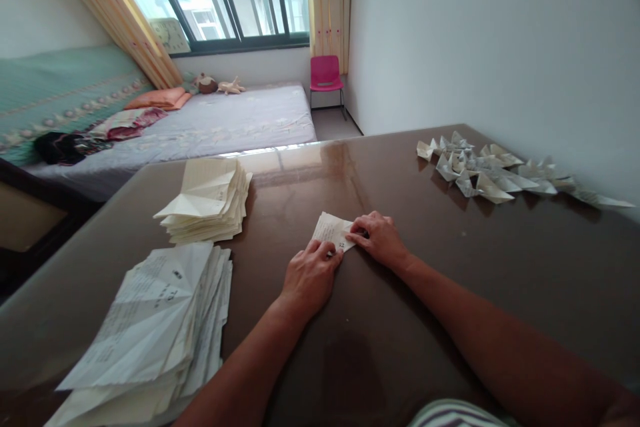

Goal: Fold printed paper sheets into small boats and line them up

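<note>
Mid-tabletop (280,213), your left hand (311,275) and right hand (382,239) pinch edges of the folded paper (330,228), each grip narrow. Uneven finger pressure could skew its crease or tear it. Left forearm (255,353) is close to the near stack (145,320); a sideways sweep could scatter it. Fingertip contact: partly hidden. Print: too small. Near stack: cut off below.

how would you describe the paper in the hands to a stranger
On the brown table, look to the middle, where the left hand and right hand almost meet. The paper is the small, pale, printed piece at their fingertips. Unlike the near stack and far stack at left and folded papers at right, it lies alone.
</note>
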Demonstrator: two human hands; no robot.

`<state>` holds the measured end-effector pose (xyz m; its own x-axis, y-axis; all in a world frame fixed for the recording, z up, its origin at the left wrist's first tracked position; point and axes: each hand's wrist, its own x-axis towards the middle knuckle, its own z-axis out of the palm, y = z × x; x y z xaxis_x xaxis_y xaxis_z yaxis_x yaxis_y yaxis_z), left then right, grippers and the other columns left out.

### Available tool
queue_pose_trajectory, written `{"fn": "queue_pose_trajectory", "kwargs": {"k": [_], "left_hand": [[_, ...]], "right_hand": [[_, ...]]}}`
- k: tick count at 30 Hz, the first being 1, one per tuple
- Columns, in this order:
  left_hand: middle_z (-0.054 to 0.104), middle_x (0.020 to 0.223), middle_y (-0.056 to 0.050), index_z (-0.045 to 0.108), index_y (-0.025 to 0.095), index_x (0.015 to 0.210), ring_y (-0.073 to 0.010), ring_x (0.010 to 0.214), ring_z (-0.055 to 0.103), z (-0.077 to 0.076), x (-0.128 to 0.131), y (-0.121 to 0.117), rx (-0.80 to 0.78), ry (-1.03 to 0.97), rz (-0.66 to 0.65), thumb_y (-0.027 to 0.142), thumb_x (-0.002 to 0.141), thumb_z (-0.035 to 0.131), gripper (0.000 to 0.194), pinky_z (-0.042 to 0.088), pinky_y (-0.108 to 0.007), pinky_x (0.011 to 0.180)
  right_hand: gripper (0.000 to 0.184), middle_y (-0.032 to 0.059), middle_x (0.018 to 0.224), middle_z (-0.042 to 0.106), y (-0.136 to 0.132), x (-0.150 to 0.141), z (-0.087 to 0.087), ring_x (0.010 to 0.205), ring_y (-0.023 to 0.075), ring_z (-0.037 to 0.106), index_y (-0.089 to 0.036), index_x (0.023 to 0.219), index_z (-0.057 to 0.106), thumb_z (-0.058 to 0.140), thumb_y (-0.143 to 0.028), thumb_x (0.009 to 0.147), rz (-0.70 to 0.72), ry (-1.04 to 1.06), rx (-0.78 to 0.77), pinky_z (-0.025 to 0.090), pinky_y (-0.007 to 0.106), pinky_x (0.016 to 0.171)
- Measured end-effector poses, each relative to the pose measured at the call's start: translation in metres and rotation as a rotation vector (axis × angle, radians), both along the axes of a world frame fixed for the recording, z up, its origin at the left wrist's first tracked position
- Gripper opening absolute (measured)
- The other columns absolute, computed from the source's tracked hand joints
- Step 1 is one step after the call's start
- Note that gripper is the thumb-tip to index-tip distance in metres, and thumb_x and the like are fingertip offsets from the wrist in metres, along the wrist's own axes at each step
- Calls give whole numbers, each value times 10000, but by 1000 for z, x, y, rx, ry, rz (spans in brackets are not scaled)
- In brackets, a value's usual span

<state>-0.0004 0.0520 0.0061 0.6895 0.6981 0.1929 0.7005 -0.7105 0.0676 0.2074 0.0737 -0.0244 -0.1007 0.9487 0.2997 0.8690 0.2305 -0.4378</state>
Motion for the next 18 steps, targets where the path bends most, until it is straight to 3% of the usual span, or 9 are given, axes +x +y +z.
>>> {"fn": "queue_pose_trajectory", "kwargs": {"k": [4, 8, 11, 14, 18], "left_hand": [[644, 1205, -14, 646, 287, 1135, -202, 993, 540, -3, 0, 1, 28, -33, -36, 192, 892, 487, 305, 495, -306, 728], [670, 1178, -4, 657, 280, 1127, -194, 953, 558, -6, 0, 2, 45, -77, -49, 190, 891, 496, 299, 498, -301, 697], [680, 1161, 8, 659, 286, 1119, -196, 951, 566, -6, 0, 1, 57, -86, -41, 191, 883, 509, 295, 499, -293, 680], [688, 1140, 9, 666, 295, 1094, -193, 945, 572, -7, 0, 0, 62, -97, -42, 187, 870, 531, 283, 498, -283, 682], [683, 1142, -10, 670, 280, 1093, -200, 962, 574, -6, 1, -1, 63, -82, -40, 180, 877, 521, 281, 507, -288, 699]], "right_hand": [[153, 12, 809, 672, 3, 5, -3, 867, 206, 531, -244, 862, 655, 669, -387, 809, 10, 15, 32, 328, 329, 744], [144, 46, 972, 663, -1, 7, 2, 985, 228, 520, -241, 948, 664, 613, -345, 862, 9, -77, 162, 352, 347, 788], [194, 58, 1013, 660, -15, -1, 9, 978, 208, 531, -252, 1030, 674, 511, -271, 927, 104, -199, 264, 368, 343, 835], [225, 59, 1005, 675, -32, -11, 17, 944, 204, 553, -234, 1066, 668, 505, -205, 915, 223, -364, 189, 403, 320, 796], [207, 119, 979, 692, -44, -16, 28, 930, 259, 577, -169, 1007, 684, 537, -131, 867, 159, -622, 74, 420, 357, 743]]}}
